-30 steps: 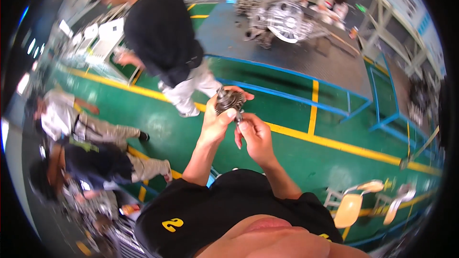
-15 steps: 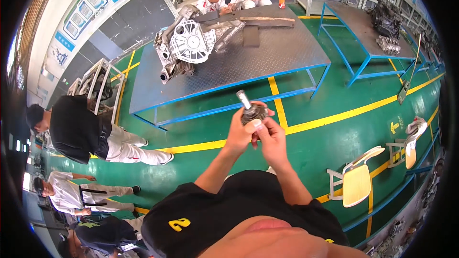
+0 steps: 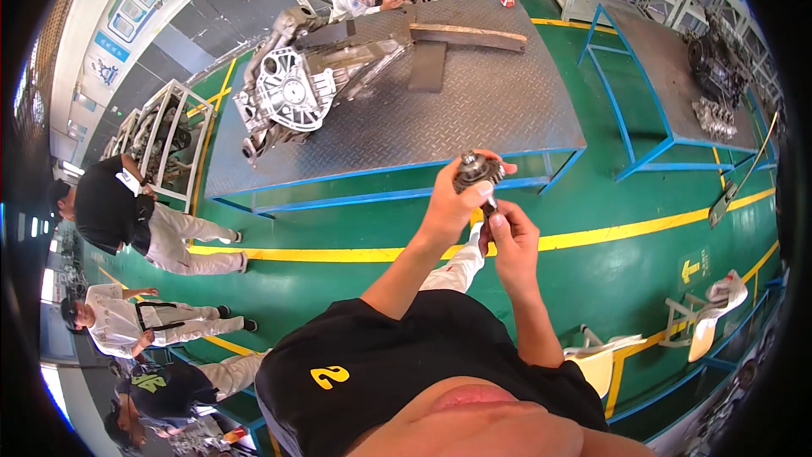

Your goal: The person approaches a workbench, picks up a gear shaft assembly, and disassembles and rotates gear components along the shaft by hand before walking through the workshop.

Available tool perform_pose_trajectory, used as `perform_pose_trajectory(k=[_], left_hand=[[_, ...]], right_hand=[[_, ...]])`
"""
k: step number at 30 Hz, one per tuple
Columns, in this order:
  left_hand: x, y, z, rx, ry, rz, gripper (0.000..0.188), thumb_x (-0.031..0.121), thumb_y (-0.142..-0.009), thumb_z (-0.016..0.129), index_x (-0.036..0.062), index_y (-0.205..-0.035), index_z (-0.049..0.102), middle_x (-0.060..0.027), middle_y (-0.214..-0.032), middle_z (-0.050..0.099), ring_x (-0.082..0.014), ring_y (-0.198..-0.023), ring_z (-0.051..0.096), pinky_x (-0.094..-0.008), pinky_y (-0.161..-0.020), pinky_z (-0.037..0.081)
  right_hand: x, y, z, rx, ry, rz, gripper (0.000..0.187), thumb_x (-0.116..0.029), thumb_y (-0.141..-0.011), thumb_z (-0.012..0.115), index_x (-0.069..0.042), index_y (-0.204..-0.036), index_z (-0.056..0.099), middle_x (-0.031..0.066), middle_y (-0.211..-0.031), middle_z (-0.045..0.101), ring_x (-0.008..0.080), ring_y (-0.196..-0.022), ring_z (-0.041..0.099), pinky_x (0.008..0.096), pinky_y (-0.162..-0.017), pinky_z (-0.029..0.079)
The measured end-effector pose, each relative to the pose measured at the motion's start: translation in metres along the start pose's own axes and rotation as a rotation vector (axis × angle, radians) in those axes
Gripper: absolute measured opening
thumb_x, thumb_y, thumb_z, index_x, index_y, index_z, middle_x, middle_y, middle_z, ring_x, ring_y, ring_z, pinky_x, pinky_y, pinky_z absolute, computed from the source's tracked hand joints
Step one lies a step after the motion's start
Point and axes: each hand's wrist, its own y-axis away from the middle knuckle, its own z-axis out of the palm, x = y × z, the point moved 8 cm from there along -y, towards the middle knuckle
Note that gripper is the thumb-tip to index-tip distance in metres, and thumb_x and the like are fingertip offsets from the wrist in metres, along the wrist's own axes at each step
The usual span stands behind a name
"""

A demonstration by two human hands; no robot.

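Standing at left: casing (image 3: 292,93) on table (image 3: 524,101), well apart from left hand (image 3: 451,201). Left hand wraps gear (image 3: 475,171), thumb pressed on near side, fingers curled round far rim. Gear up in air, in line with table's near edge as seen. Right hand (image 3: 518,244) just beside, lower: thumb and fingers pinch gear's stub (image 3: 490,206). Risk, judged: gear maybe heavy, oily; left thumb slackening while right hand turns stub could drop it on floor (image 3: 355,220).

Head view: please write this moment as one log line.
left hand: holds toothed gear | right hand: at its lower end | metal housing: on table
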Motion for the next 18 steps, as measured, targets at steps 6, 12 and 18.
perform_pose_trajectory(k=[6,12,18], left_hand=[[-0.069,-0.138,0.048,-0.003,0.174,-0.161,0.046,0.026,-0.072,0.061,0.0009,-0.109,0.053,-0.0206,-0.111,0.061,-0.0233,-0.102,0.06,-0.0339,-0.088,0.051],[-0.099,-0.273,0.118,-0.036,0.183,-0.104,0.049,0.035,-0.074,0.065,0.0003,-0.108,0.055,-0.0141,-0.102,0.061,-0.0261,-0.11,0.058,-0.0353,-0.088,0.048],[-0.191,-0.393,0.238,-0.132,0.221,-0.272,0.047,0.041,-0.083,0.062,0.0025,-0.109,0.055,-0.0168,-0.108,0.065,-0.0117,-0.057,0.058,-0.0232,-0.039,0.044]], right_hand=[[-0.023,-0.136,-0.085,0.046,0.073,0.041,0.015,-0.011,-0.098,0.051,0.002,-0.099,0.057,0.0027,-0.072,0.055,0.0085,-0.06,0.051,0.0241,-0.053,0.045],[-0.068,-0.216,-0.196,0.193,0.102,0.081,0.018,-0.014,-0.097,0.053,0.003,-0.1,0.059,0.0029,-0.069,0.056,0.0084,-0.057,0.052,0.0231,-0.051,0.042],[-0.122,-0.297,-0.346,0.269,0.03,0.142,0.028,-0.024,-0.098,0.052,-0.002,-0.084,0.058,0.0009,-0.068,0.055,0.0091,-0.059,0.052,0.0254,-0.053,0.043]])
